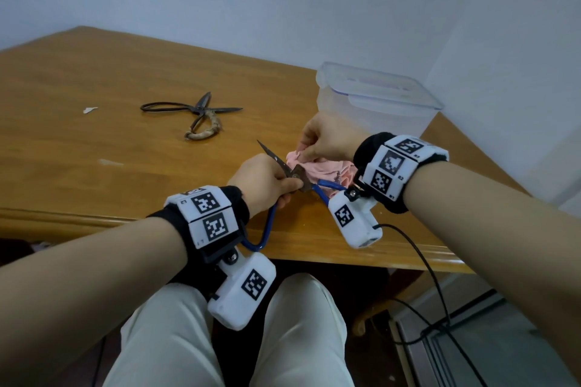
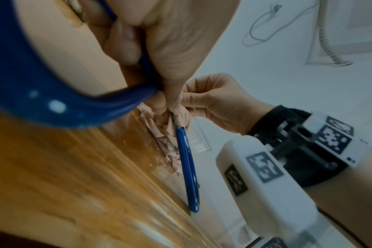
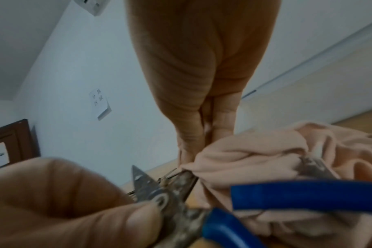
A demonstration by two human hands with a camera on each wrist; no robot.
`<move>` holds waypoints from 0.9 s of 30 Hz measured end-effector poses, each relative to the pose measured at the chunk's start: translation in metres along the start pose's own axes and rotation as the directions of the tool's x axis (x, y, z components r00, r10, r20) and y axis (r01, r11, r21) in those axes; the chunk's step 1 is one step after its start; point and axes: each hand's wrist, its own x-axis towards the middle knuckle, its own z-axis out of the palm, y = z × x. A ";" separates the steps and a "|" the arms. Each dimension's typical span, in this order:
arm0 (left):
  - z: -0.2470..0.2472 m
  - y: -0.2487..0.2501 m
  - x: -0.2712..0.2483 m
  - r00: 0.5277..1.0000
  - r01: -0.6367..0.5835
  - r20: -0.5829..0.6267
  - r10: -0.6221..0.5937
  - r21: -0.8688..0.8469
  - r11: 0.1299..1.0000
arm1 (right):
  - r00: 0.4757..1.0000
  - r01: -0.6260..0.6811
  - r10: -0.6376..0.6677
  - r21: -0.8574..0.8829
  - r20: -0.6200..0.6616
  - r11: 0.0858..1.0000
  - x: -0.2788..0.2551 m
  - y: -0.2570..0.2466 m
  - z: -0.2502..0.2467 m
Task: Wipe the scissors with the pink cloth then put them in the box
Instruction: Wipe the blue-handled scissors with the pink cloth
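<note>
blue-handled scissors [image 1: 294, 181] held open above the table edge [image 1: 94, 217], left hand [image 1: 262, 182] gripping them at the pivot. right hand [image 1: 327, 140] pinches pink cloth [image 1: 320, 168] over one blade. wiping step underway. next likely: second blade, then clear box [image 1: 377, 104] just behind.

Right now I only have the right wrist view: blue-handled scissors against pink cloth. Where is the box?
Observer: The clear box stands on the table just beyond the right hand, which pinches the pink cloth. A lid appears to sit on it.
Operator: Any other scissors?
Observer: Yes, a dark metal pair lies open on the table, left of the box, untouched.
Operator: And the left grip?
Observer: The left hand pinches the blue-handled scissors; one handle loops back beneath it, toward the table's front edge.
</note>
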 end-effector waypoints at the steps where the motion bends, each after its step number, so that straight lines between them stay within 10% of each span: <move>1: 0.000 0.001 0.000 1.000 -0.003 0.002 0.003 0.006 1.000 | 0.999 -0.010 0.009 -0.016 -0.036 1.000 0.002 0.002 -0.001; 27: 0.005 0.005 -0.003 0.998 -0.043 0.054 0.044 -0.015 0.999 | 0.975 -0.119 0.098 -0.100 -0.198 0.988 0.017 0.044 0.003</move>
